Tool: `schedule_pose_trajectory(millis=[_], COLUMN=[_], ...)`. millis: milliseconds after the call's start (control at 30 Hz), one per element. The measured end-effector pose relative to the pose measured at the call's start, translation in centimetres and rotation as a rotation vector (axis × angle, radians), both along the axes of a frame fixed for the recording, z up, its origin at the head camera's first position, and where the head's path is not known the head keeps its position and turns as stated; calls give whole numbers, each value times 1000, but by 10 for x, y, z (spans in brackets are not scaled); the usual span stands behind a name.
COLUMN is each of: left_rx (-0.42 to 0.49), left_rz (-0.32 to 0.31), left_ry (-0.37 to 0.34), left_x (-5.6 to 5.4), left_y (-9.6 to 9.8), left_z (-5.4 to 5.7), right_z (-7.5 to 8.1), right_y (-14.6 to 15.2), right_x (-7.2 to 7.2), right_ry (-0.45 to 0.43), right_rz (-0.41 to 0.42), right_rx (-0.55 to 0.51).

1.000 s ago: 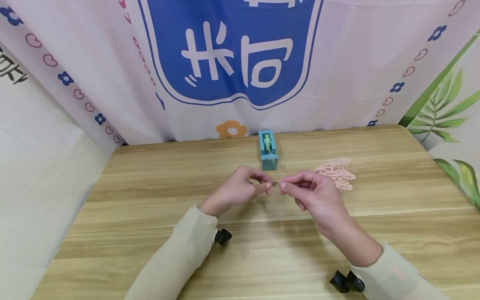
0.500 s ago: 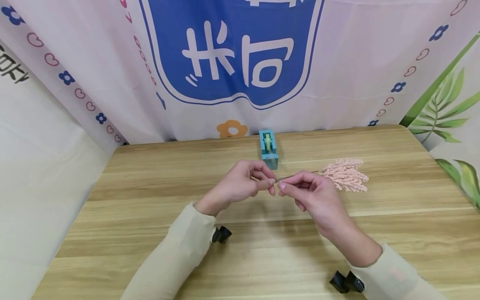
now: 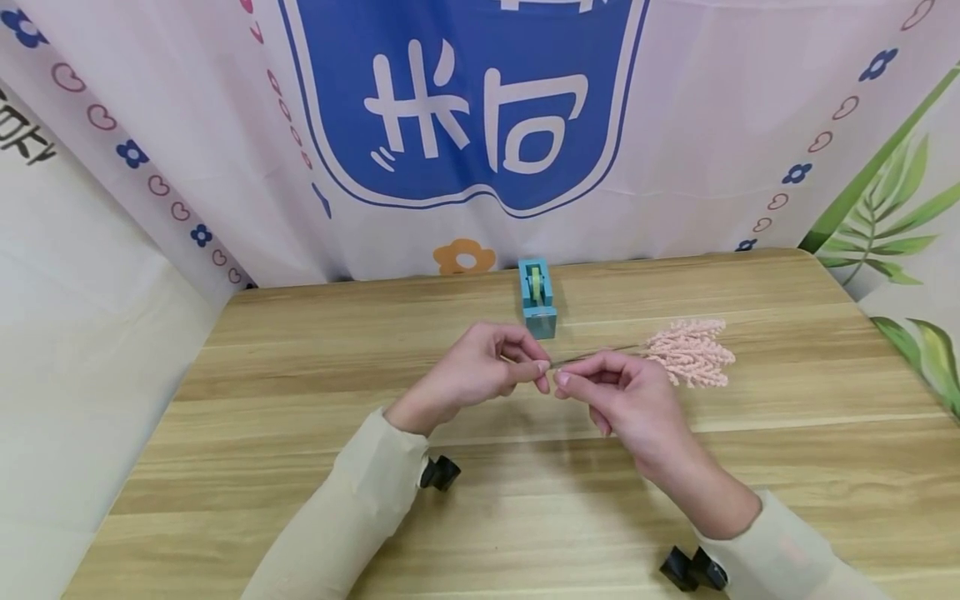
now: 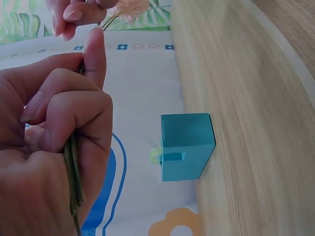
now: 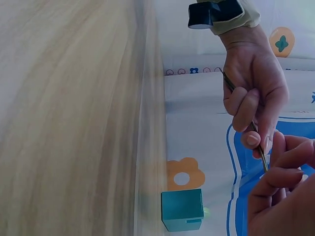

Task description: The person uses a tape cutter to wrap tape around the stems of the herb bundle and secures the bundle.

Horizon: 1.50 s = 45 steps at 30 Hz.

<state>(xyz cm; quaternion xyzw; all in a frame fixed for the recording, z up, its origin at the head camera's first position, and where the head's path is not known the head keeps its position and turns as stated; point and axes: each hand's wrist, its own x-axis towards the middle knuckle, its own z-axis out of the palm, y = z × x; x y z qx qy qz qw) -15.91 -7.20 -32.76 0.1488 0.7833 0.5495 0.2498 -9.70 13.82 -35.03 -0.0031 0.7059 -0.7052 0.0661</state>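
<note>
My left hand (image 3: 487, 367) pinches the thin green stems of a bunch of pink flowers (image 3: 690, 354) between thumb and fingertips. The lower stem ends (image 4: 72, 169) run under its curled fingers and along the palm in the left wrist view. The bunch points right, beyond my right hand (image 3: 637, 404). My right thumb and index finger come together just beside the stems, close to the left fingertips. Whether they pinch something small there is hidden. In the right wrist view, a stem (image 5: 262, 155) spans from the left fingers toward the right ones.
A blue tape dispenser (image 3: 538, 321) with a greenish-yellow roll stands just behind the hands on the wooden table (image 3: 300, 400). A printed curtain (image 3: 675, 150) hangs along the table's back edge. A black camera mount sits on each wrist.
The pink flowers have come out from behind my right hand, rightward, and more stem shows. My right hand has sunk slightly. The left hand keeps its pinch on the stems.
</note>
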Motion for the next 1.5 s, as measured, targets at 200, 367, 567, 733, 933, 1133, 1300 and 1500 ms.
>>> schedule_pose_trajectory(millis=[200,367,567,733,933,1133,1300,1500], left_rx=[33,60,70,66,65,77,87,102], left_rz=[-5,-9,-22,-33,-53,-64,-62,-56], left_ry=[-13,-44,-66,-77,-91,-98,-92,-99], left_x=[1,2,2,2,0,0,1,0], left_y=[-2,-4,-4,-4,-4,-4,-4,-2], left_z=[-1,-1,0,2,2,2,1,-2], right_z=[-5,-6,-7,-8,-8,-8,-12,-19], right_y=[0,-2,-3,-3,-3,-5,-6,-10], right_x=[1,2,3,4,5,7,10,12], right_ry=[4,-3,-1,9,12,18,44,119], right_rz=[-1,-13,-27,-29,-35,-54,-92,-180], right_rx=[10,20,34,39,68,107,167,221])
